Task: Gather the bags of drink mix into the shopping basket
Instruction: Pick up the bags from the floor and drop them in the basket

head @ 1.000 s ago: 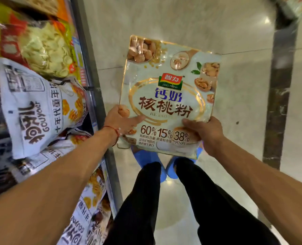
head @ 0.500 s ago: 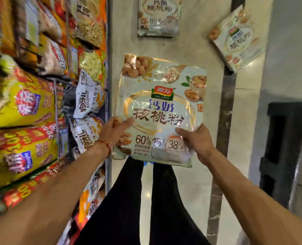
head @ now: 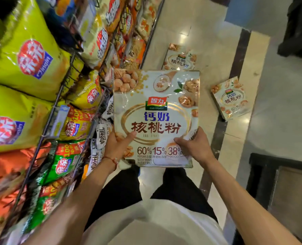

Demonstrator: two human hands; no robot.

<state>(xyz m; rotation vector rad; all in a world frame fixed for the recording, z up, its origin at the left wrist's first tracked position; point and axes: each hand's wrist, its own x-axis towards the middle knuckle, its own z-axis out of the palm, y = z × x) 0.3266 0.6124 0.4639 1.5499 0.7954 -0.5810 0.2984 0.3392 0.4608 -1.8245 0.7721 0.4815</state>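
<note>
Grip, left: the left grip [head: 119, 147] is closing round the lower left edge of the held bag [head: 157, 119], thumb pressing on the printed front, fingers hidden behind.
Grip, right: the right grip [head: 194, 147] is pinching the lower right edge of the same bag, thumb lying on the front.
Bag in hand: the held bag is hanging upright, face toward the camera, above the floor [head: 279, 106] and just beside the shelf [head: 62, 96] of snack packs.
Bags remaining: a second bag [head: 181, 58] is lying on the floor near the shelf's foot, partly hidden by the held one. A third bag [head: 230, 99] is lying to the right, overlapping the dark floor strip [head: 238, 55].
Basket: the shopping basket is not showing plainly; a dark frame [head: 270, 174] at the lower right cannot be identified.
Step in hand: judged as carrying one bag toward the basket, two others waiting.
Next move: this is calling for finding the basket, lowering the bag in flat, and loosening both grips only once it is resting inside.
</note>
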